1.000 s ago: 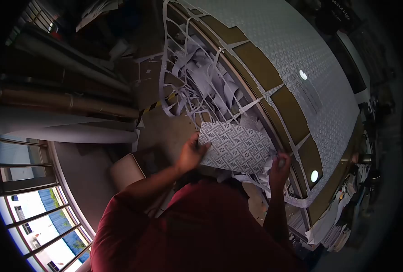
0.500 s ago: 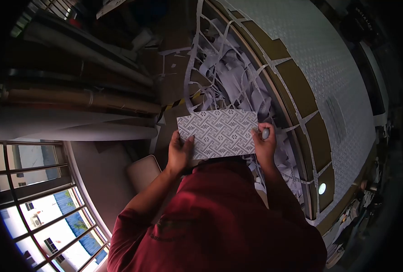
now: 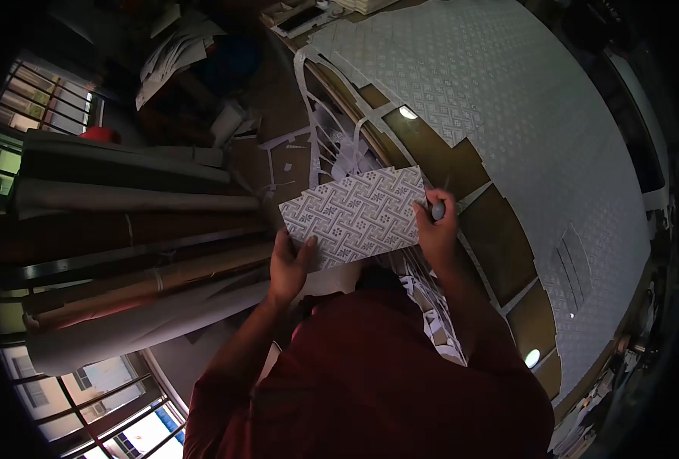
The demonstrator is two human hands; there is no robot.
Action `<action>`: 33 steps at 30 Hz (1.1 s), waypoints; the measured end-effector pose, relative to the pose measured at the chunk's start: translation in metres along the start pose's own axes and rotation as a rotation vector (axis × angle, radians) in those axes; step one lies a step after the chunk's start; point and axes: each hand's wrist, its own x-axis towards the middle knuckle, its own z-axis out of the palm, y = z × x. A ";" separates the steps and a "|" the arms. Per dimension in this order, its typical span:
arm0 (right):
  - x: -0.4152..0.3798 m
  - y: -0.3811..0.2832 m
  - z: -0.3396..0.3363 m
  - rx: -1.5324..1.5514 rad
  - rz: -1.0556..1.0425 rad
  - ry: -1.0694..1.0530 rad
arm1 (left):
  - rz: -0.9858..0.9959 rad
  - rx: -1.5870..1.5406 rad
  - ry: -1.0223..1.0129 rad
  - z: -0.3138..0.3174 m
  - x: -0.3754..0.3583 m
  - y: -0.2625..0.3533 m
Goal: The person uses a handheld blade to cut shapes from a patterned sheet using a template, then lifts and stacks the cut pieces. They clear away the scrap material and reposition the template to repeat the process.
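A cut piece of patterned sheet [image 3: 358,214], grey and white with a woven lattice and small flowers, is held up in front of my chest, tilted with its right side higher. Its upper edge is slightly stepped. My left hand [image 3: 289,264] pinches the lower left corner, thumb on the face. My right hand [image 3: 437,222] grips the right edge with its thumb on the face. A small grey rounded object [image 3: 437,210] is also tucked in the right hand's fingers; most of it is hidden, so its kind cannot be told.
To the right, a large sheet of similar pattern [image 3: 508,115] covers the brown table [image 3: 500,237], with cut-out gaps and thin offcut strips along its edge. White scraps [image 3: 439,325] hang or lie below the edge. Long rolls of material [image 3: 148,203] are stacked at left, near barred windows [image 3: 102,398].
The view has turned toward the table, showing more of its far end and the rolls. The patterned sheet has tilted, right side up, still in both hands.
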 end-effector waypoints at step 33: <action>0.106 -0.004 0.089 -0.528 0.326 0.985 | 0.308 0.251 -1.044 0.076 0.419 0.064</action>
